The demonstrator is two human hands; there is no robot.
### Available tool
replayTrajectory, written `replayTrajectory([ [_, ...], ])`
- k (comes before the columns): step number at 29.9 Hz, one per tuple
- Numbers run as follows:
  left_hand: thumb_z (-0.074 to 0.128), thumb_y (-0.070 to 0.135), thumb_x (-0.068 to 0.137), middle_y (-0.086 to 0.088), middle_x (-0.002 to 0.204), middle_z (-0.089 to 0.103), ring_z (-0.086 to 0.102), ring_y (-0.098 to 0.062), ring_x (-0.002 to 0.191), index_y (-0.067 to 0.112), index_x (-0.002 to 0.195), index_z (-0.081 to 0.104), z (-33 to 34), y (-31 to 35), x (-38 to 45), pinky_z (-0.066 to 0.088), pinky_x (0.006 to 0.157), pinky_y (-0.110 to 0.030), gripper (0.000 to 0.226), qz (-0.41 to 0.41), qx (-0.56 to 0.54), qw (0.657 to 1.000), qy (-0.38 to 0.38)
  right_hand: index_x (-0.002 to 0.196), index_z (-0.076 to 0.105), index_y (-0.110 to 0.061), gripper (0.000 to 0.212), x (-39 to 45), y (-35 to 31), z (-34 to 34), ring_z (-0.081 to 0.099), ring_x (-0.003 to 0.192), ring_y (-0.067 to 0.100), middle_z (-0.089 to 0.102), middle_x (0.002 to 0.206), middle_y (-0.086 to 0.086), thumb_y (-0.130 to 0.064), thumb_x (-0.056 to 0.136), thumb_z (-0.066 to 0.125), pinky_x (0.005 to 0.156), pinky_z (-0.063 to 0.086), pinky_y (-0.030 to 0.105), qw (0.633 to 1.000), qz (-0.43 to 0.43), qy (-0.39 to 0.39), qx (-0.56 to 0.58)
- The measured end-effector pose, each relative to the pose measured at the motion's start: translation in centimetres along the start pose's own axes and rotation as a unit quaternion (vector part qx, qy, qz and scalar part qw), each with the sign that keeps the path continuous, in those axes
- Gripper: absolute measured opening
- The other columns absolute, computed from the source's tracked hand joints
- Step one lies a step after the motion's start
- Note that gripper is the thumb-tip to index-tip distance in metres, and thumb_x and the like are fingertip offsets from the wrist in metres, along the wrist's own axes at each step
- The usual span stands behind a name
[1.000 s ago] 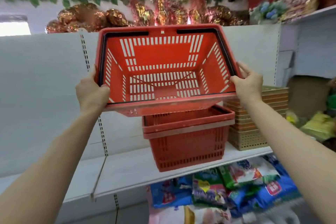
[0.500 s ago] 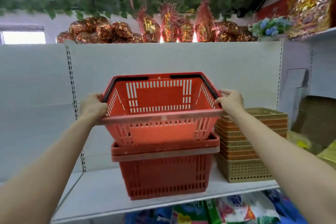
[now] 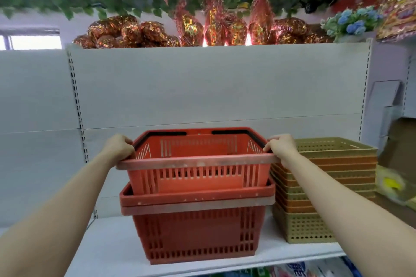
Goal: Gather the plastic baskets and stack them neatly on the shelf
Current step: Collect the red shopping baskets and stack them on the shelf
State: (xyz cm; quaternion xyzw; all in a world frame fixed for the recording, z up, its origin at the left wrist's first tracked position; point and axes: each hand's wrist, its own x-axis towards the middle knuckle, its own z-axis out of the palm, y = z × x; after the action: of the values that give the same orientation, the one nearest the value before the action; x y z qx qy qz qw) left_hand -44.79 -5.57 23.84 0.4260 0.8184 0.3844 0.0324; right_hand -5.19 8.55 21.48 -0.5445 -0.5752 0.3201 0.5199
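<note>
A red plastic shopping basket (image 3: 198, 172) with black handles sits partly nested in a stack of darker red baskets (image 3: 198, 231) on the white shelf (image 3: 108, 247). My left hand (image 3: 118, 148) grips the top basket's left rim corner. My right hand (image 3: 281, 147) grips its right rim corner. The top basket is level, and its lower part is sunk inside the stack below.
A stack of several tan and orange perforated trays (image 3: 326, 186) stands just right of the red baskets. Foil-wrapped gift packs (image 3: 202, 29) line the shelf top under hanging green leaves. Packaged goods (image 3: 304, 269) show below the shelf. Cardboard (image 3: 400, 146) stands at far right.
The top basket was tilted up facing me a second ago. It has levelled out and gone down into the stacked baskets, both hands still on its rim.
</note>
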Motion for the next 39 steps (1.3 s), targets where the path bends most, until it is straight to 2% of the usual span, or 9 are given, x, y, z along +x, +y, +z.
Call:
replayTrajectory([
  [7,0.067,-0.019,0.076,-0.022,0.114,0.070,0.061,-0.028,0.095,-0.008,0.124,0.068,4.5,-4.5,-0.3,0.045,0.080,-0.031,0.050,-0.068,-0.080,0.994,-0.031,0.110,0.070,-0.007,0.038,-1.0,4.1,2.0,0.054,0.113,0.028,0.063,0.125,0.010,0.002,0.074,0.068,0.084,0.040,0.030,0.998,0.019,-0.036,-0.042],
  [12,0.065,-0.016,0.084,-0.011,0.107,0.064,0.058,-0.025,0.098,-0.006,0.128,0.065,5.6,-5.1,-1.2,0.041,0.084,-0.029,0.045,-0.071,-0.148,0.986,-0.028,0.125,0.062,-0.010,0.045,-0.4,5.3,2.4,0.048,0.126,0.027,0.056,0.135,0.006,-0.005,0.080,0.067,0.097,0.037,0.032,0.999,0.019,-0.029,-0.039],
  [15,0.071,0.024,0.093,-0.011,0.131,0.066,0.062,-0.029,0.117,0.011,0.142,0.057,5.1,-6.8,-2.2,0.047,0.097,-0.036,0.053,-0.077,-0.263,0.956,-0.101,0.124,0.063,-0.011,0.042,-0.7,6.2,2.6,0.050,0.124,0.026,0.058,0.133,0.007,-0.010,0.082,0.068,0.100,0.038,0.034,0.998,0.019,-0.033,-0.046],
  [17,0.076,0.063,0.076,-0.005,0.130,0.069,0.065,-0.023,0.115,0.018,0.136,0.063,5.6,-8.8,-3.8,0.049,0.096,-0.041,0.076,-0.044,-0.351,0.922,-0.154,0.123,0.064,-0.010,0.039,-1.5,7.3,2.3,0.053,0.121,0.022,0.061,0.130,0.006,-0.019,0.086,0.067,0.101,0.040,0.033,1.000,0.004,-0.015,-0.003],
  [19,0.076,0.078,0.059,0.000,0.133,0.067,0.063,-0.017,0.120,0.022,0.138,0.060,6.7,-10.2,-5.9,0.045,0.105,-0.044,0.098,-0.004,-0.382,0.915,-0.129,0.126,0.062,-0.011,0.043,-3.3,8.3,1.6,0.053,0.119,0.014,0.061,0.130,0.003,-0.033,0.089,0.063,0.100,0.038,0.027,0.997,-0.054,0.015,0.044],
  [23,0.080,0.063,0.051,0.002,0.141,0.054,0.054,-0.018,0.127,0.028,0.156,0.033,9.0,-11.0,-8.0,0.046,0.105,-0.046,0.120,0.043,-0.347,0.937,-0.018,0.142,0.045,-0.016,0.061,-7.1,10.6,1.8,0.042,0.131,0.012,0.049,0.142,-0.003,-0.044,0.089,0.060,0.107,0.034,0.029,0.987,-0.158,-0.013,0.016],
  [28,0.093,0.047,0.060,-0.003,0.144,0.052,0.054,-0.022,0.128,0.029,0.152,0.035,10.2,-9.8,-8.2,0.048,0.103,-0.048,0.110,0.064,-0.357,0.932,0.009,0.147,0.033,-0.021,0.074,-6.8,12.0,1.9,0.040,0.134,0.014,0.043,0.147,-0.003,-0.044,0.085,0.066,0.109,0.035,0.034,0.987,-0.162,0.005,0.015],
  [32,0.082,0.020,0.078,-0.004,0.144,0.051,0.053,-0.023,0.129,0.021,0.156,0.031,11.5,-8.9,-8.2,0.047,0.100,-0.043,0.094,0.070,-0.371,0.926,0.017,0.143,0.042,-0.021,0.071,-5.5,12.8,1.3,0.046,0.128,0.015,0.052,0.139,-0.002,-0.048,0.082,0.068,0.106,0.040,0.037,0.988,-0.153,0.032,0.003],
  [39,0.092,0.049,0.056,0.003,0.141,0.050,0.053,-0.018,0.125,0.033,0.150,0.033,13.0,-7.9,-8.5,0.045,0.106,-0.045,0.113,0.071,-0.394,0.916,0.011,0.142,0.044,-0.021,0.074,-3.7,14.0,0.4,0.045,0.130,0.011,0.051,0.141,-0.004,-0.049,0.079,0.070,0.107,0.041,0.040,0.988,-0.149,0.033,0.031],
])
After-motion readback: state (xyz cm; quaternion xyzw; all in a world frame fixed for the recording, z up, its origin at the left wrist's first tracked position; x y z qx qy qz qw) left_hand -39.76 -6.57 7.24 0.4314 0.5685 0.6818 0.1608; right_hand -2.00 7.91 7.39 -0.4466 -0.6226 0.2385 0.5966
